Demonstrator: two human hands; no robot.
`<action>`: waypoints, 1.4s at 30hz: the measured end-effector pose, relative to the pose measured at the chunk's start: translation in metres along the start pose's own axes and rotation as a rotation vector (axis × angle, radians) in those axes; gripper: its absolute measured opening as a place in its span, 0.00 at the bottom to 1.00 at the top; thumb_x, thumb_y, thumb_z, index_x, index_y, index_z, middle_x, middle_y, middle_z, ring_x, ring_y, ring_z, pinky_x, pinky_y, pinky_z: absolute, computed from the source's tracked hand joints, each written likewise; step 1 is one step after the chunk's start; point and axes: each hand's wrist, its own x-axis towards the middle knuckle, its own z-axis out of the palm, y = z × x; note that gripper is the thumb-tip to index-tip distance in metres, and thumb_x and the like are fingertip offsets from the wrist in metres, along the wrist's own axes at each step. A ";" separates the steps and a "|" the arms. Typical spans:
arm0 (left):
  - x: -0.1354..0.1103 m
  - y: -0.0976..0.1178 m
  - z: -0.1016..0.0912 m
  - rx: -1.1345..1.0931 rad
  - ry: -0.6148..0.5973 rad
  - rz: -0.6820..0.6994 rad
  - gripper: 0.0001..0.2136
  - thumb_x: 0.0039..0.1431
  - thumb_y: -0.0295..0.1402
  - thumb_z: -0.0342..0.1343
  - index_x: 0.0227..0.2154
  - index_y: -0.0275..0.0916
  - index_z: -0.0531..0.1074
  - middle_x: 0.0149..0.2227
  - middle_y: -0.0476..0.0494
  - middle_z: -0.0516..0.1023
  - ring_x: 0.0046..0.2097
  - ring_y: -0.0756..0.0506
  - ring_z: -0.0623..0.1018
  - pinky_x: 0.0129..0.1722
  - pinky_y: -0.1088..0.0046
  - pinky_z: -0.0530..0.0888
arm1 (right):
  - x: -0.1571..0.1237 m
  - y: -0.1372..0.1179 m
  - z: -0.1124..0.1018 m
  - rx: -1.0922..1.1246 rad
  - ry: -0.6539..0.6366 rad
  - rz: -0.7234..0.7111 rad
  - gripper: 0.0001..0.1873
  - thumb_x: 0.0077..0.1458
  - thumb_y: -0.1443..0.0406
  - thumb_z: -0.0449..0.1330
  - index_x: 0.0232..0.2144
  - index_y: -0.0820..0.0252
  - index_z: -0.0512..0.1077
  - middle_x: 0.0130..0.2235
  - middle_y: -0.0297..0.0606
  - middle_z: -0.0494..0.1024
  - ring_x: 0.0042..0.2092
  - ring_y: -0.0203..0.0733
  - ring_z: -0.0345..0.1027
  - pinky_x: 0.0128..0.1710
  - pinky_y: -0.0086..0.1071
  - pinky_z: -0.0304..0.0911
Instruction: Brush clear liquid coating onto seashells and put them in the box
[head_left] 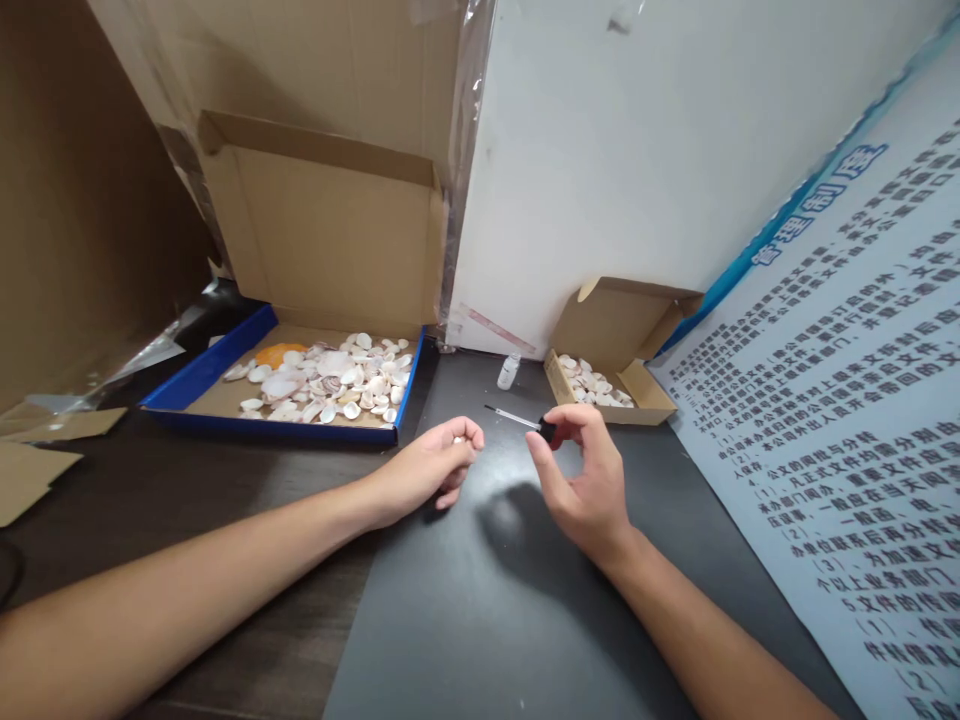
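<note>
Near the frame's centre, the right hand (589, 485) is pinching a black-capped brush applicator (517, 418), its dark tip pointing left. Just left of centre, the left hand (431, 468) is curling its fingers inward — a pale sliver is showing there, but I can't tell what it is or whether they're gripping it. Any lettering on the small bottle (508, 372) is staying unreadable. Seashells (341, 375) at left are partly hiding one another; the poster (847, 430), running off the right edge, is showing "管理制度".

Dark tabletop (225, 480) (grey on one side) — blue-edged box (225, 422), small carton (651, 388), bottle (508, 374).
</note>
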 end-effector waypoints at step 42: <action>0.003 -0.003 -0.002 0.122 -0.014 0.040 0.15 0.58 0.45 0.56 0.31 0.39 0.61 0.23 0.57 0.68 0.16 0.57 0.65 0.17 0.80 0.68 | 0.002 -0.004 -0.004 0.092 -0.175 0.075 0.04 0.57 0.67 0.55 0.29 0.58 0.67 0.27 0.32 0.68 0.27 0.35 0.59 0.28 0.30 0.58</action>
